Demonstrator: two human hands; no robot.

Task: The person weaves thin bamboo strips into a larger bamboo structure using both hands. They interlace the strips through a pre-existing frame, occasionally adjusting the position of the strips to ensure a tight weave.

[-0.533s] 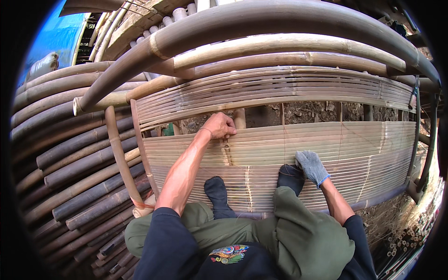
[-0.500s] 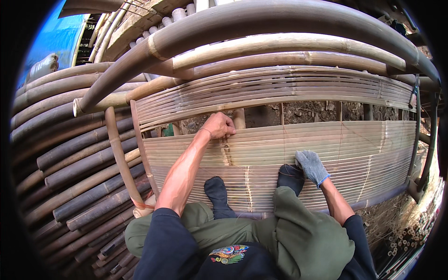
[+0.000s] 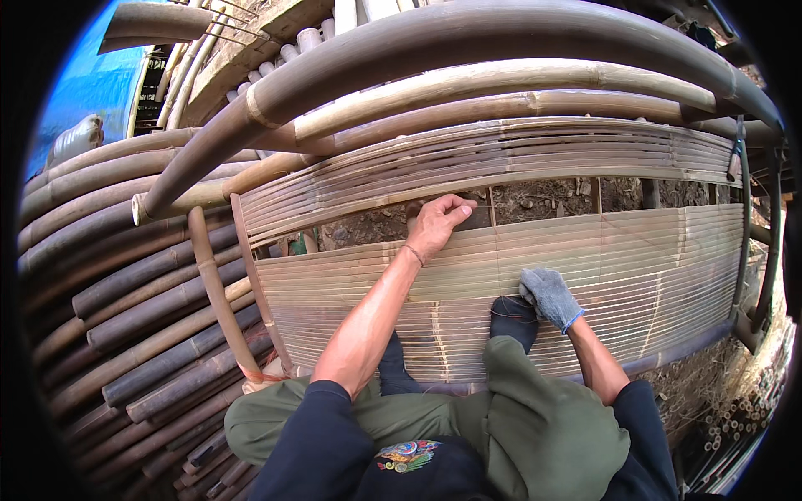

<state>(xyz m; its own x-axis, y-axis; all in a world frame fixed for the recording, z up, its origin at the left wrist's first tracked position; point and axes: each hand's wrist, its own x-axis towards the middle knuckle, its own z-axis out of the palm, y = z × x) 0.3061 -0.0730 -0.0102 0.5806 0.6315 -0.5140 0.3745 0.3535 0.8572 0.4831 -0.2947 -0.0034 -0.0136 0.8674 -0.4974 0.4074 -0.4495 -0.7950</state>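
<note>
A panel of narrow split-bamboo slats (image 3: pixel 635 246) spans the bamboo frame in front of me, and my sock-covered feet rest on it. My bare left hand (image 3: pixel 440 224) reaches over the panel's far edge at the open gap, thumb and forefinger pinched together; what they hold, if anything, is too small to make out. The grey work glove (image 3: pixel 547 294) covers my right hand (image 3: pixel 553 301), which is closed low over the slats beside my right foot (image 3: pixel 513 321). Thin cord (image 3: pixel 520 316) loops from the glove across that sock. Fine cords also run across the slats.
Beyond the gap stand more spaced slats (image 3: pixel 501 149) and a thick curved bamboo rail (image 3: pixel 468 33). Bamboo poles (image 3: pixel 159 326) are stacked at left. A brush-like tool (image 3: pixel 735 159) hangs at the far right. Cut thin canes (image 3: pixel 735 426) lie lower right.
My left hand has moved right along the gap and slightly away from me. My right hand stays closed in nearly the same place; the whole view has shifted slightly.
</note>
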